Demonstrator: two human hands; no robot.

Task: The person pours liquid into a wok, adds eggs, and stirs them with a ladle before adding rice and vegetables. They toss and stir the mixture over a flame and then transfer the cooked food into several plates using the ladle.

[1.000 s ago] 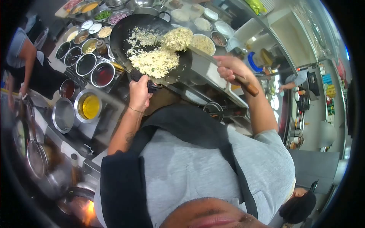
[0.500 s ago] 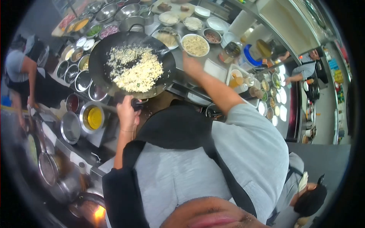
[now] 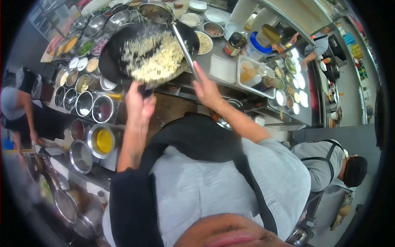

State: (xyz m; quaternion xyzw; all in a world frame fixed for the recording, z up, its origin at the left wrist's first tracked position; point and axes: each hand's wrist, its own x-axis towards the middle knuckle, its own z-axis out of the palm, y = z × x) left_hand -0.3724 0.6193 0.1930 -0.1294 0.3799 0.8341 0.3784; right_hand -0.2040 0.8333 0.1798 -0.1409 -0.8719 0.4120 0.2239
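My left hand is closed around the handle of a large black wok, which is raised and tilted. Inside the wok lies a loose heap of pale yellow rice with small green bits; part of it is blurred, with grains in the air near the far rim. My right hand grips the long metal handle of a ladle. Its round bowl is over the wok's far edge. Just beyond the wok's right side stands a white bowl of rice, partly hidden by the wok.
Metal pots of sauce and a pot of yellow liquid stand at left. On the right counter are a white tray, a dark-lidded jar, a blue-rimmed tub and a bottle bin. Co-workers stand either side.
My right hand has left the bowl's edge and now holds the ladle over the wok. The wok has moved up and right in view, and its rice is in motion.
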